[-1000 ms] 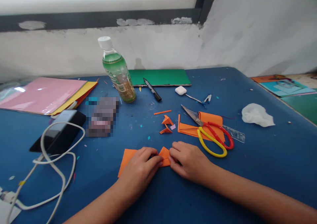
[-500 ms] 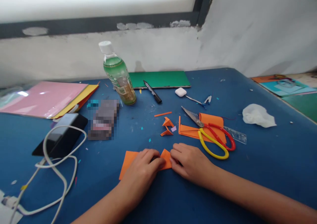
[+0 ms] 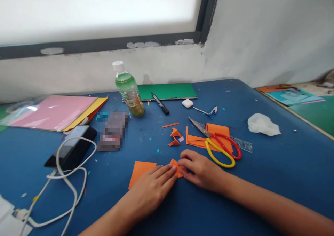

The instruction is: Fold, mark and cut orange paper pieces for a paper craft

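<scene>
Lying outstretched, the left hand (image 3: 156, 186) partly covers a small folded orange paper piece (image 3: 174, 162). The right hand (image 3: 200, 168) curls at the paper's edge, grip unclear.

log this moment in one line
left hand: on folded paper | right hand: at its edge | scissors: on orange pieces, unheld

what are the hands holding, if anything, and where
Folded orange paper, held down at its left by the left hand; right hand at its right edge.
</scene>
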Tool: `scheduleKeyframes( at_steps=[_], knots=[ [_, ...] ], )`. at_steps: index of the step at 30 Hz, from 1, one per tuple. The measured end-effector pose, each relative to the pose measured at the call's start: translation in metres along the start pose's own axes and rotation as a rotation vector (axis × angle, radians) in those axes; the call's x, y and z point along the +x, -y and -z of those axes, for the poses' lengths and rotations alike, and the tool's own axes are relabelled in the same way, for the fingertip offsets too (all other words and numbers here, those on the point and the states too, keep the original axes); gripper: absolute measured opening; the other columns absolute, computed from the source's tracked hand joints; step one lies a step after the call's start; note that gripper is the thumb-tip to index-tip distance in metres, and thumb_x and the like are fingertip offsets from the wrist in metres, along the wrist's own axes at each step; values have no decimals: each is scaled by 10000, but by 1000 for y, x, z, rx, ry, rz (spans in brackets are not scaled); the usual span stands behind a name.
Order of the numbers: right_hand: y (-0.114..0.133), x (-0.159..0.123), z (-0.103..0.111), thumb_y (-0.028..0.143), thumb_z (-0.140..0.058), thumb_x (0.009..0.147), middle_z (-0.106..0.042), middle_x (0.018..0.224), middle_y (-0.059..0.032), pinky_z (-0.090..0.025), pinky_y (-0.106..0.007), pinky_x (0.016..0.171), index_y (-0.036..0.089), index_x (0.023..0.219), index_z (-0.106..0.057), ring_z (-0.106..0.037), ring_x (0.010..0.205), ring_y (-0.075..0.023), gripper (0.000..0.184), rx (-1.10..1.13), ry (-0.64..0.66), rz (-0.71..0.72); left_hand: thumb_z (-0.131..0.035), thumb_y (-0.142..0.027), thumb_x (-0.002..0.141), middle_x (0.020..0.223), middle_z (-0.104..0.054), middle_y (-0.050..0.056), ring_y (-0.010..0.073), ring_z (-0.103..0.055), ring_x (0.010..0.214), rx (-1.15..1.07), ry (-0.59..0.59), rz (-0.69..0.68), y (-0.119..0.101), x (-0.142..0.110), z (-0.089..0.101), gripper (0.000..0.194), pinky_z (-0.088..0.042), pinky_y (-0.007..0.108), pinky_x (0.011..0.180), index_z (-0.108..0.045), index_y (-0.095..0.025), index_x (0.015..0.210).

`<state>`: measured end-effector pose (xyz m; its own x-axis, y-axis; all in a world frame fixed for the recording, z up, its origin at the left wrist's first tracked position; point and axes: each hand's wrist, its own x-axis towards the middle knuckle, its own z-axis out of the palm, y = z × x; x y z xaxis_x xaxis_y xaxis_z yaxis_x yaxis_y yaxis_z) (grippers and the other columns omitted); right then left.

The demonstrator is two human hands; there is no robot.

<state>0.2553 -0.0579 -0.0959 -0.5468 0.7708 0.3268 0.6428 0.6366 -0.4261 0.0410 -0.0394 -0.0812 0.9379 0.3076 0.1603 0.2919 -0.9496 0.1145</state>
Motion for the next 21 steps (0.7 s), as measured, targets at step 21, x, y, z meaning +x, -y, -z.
scheduleKeyframes(
  at_steps=[21],
  knots=[
    [-12,-4,28,175,-464,854,-564,772,-19,-324,-302,632,229,927,-636,-437,703,-156,195,-180,205,326,-363,-45,741,1204,-583,97,241,-553,1095,-131,29,-66,17,2,10,446,-487,417,839,-559,-156,1126]
  ],
)
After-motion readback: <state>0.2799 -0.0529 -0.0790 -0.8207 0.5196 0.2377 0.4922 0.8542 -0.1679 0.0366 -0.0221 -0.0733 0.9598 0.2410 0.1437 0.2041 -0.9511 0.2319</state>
